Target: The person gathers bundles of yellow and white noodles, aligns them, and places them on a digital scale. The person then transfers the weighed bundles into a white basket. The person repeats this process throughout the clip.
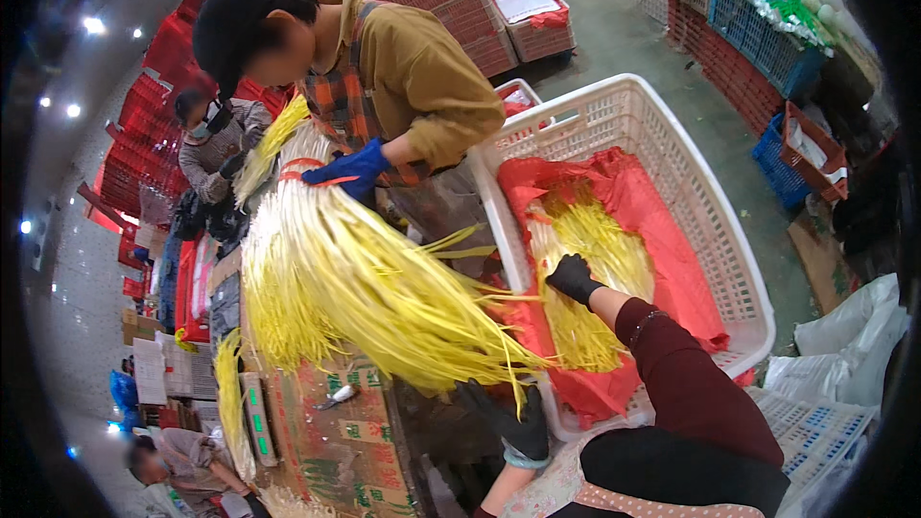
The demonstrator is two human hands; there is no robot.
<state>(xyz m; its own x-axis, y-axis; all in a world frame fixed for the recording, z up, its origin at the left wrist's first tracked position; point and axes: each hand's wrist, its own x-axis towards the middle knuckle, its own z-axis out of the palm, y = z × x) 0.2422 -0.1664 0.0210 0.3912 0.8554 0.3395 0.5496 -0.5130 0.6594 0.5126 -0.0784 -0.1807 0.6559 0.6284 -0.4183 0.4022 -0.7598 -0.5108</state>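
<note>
My right hand (pixel 573 279), in a black glove, rests with curled fingers on a bundle of yellow chives (pixel 604 237) lying in a white plastic basket (pixel 709 230). Red plastic sheeting (pixel 680 288) lines that basket. Fingers apart, my gloved left hand (pixel 507 417) is just under the leaf tips of a much larger bundle of yellow chives (pixel 360 280). A co-worker's blue-gloved hand (pixel 352 169) holds this bundle near an orange-red band (pixel 302 167) around its white stalks. Its yellow leaves fan out towards the basket's near left rim.
A small knife (pixel 338 397) lies on the printed cardboard (pixel 324 439) covering the table, near a scale display (pixel 257 417) with green digits. More chives (pixel 232 403) lie beside it. Stacked crates (pixel 439 0) stand behind the co-worker (pixel 410 72). White sacks (pixel 838 352) lie at right.
</note>
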